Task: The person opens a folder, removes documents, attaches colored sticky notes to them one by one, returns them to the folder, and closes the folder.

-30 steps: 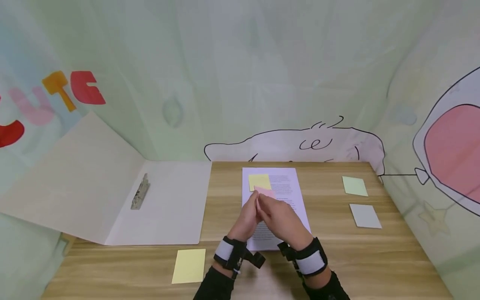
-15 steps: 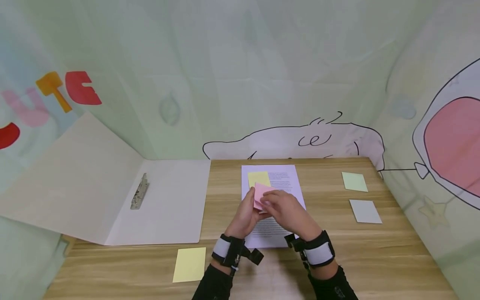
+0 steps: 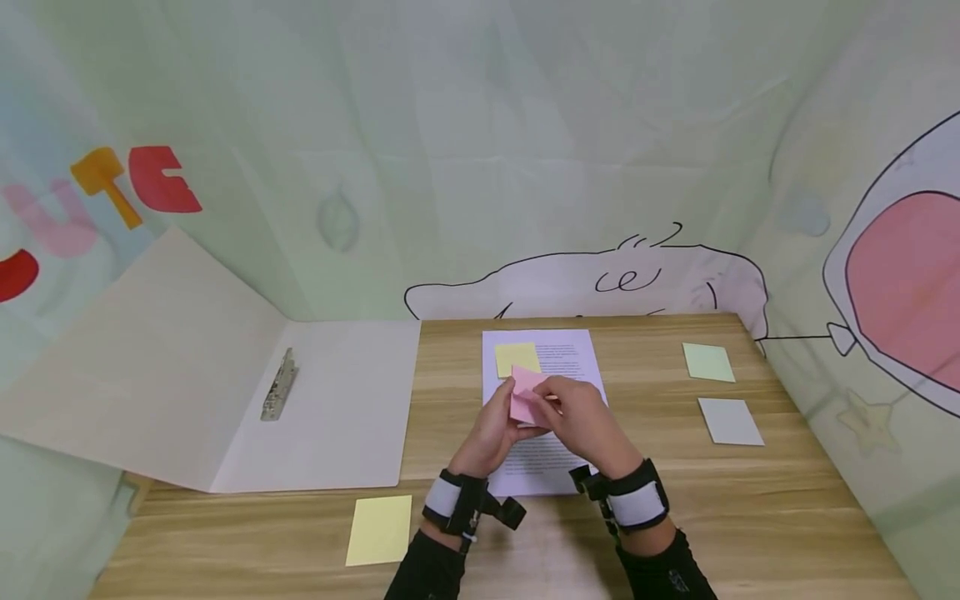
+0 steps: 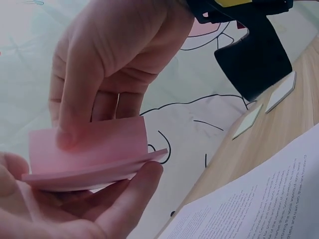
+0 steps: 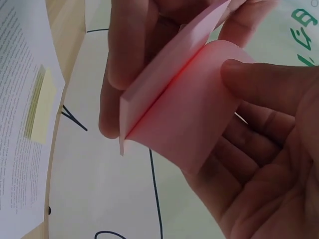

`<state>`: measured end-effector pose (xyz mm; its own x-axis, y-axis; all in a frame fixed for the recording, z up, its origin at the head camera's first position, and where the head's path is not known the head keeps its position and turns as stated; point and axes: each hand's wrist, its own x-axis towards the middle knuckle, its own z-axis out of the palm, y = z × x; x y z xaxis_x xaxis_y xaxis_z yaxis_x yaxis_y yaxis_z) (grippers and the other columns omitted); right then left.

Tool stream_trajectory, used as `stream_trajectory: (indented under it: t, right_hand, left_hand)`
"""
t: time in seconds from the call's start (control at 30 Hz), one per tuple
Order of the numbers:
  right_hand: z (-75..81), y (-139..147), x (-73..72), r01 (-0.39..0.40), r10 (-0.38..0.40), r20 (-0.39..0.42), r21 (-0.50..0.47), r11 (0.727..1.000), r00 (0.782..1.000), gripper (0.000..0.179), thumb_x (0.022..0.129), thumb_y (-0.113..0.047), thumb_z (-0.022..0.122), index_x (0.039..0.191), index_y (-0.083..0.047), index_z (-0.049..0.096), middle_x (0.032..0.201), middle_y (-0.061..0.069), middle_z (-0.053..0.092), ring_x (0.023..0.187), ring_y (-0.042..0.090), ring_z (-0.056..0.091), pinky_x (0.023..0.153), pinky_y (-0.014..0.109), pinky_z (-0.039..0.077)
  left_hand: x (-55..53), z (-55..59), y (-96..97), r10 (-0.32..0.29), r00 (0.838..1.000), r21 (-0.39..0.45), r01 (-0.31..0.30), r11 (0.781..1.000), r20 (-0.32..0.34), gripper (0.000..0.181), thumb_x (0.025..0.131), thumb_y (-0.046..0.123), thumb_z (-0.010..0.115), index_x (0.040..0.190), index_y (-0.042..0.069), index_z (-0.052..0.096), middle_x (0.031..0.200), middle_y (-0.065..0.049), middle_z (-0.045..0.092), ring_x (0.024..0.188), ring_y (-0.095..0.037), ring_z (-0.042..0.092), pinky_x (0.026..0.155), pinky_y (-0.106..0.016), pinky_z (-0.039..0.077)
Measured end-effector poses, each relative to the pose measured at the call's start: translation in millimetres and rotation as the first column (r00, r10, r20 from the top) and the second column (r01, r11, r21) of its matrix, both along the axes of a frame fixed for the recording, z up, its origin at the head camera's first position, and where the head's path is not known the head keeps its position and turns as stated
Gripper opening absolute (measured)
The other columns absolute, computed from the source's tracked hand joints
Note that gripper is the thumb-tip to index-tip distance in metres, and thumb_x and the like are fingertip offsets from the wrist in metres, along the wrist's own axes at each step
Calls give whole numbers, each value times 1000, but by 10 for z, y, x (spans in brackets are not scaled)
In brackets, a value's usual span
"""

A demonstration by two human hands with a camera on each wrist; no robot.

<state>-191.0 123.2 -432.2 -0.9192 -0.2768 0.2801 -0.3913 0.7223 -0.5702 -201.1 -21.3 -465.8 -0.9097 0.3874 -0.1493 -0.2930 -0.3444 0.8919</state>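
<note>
A pink sticky note pad point(image 4: 99, 172) rests in my left hand point(image 3: 487, 433), gripped between thumb and fingers. With thumb and fingers my right hand point(image 3: 588, 421) pinches the top pink sheet point(image 5: 192, 114) and bends it up; its far edge still joins the pad in the right wrist view. Both hands are above a printed sheet of paper point(image 3: 536, 475) on the table. A yellow sticky note point(image 3: 517, 357) lies on the upper left of that paper.
An open white folder point(image 3: 337, 417) with a metal clip point(image 3: 280, 387) stands at the left. A yellow pad point(image 3: 378, 531) lies in front of it. At the right are a pale green pad point(image 3: 708, 362) and a white pad point(image 3: 731, 422) on the wooden table point(image 3: 750, 517).
The hands have turned so the pink pad faces up into view. My right hand has shifted right and now lifts the top sheet from the pad.
</note>
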Motion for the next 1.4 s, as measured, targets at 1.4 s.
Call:
stream_trajectory:
  t: [1.4]
  right_hand:
    - [-71, 38, -44, -105, 113, -110, 71, 992, 987, 18, 90, -10, 64, 106, -13, 73, 103, 4, 70, 97, 19, 66, 83, 37, 51]
  left_hand:
    - [-49, -44, -75, 42, 982, -290, -95, 952, -182, 42, 94, 8, 55, 135, -2, 48, 129, -16, 55, 106, -20, 57, 88, -33, 46]
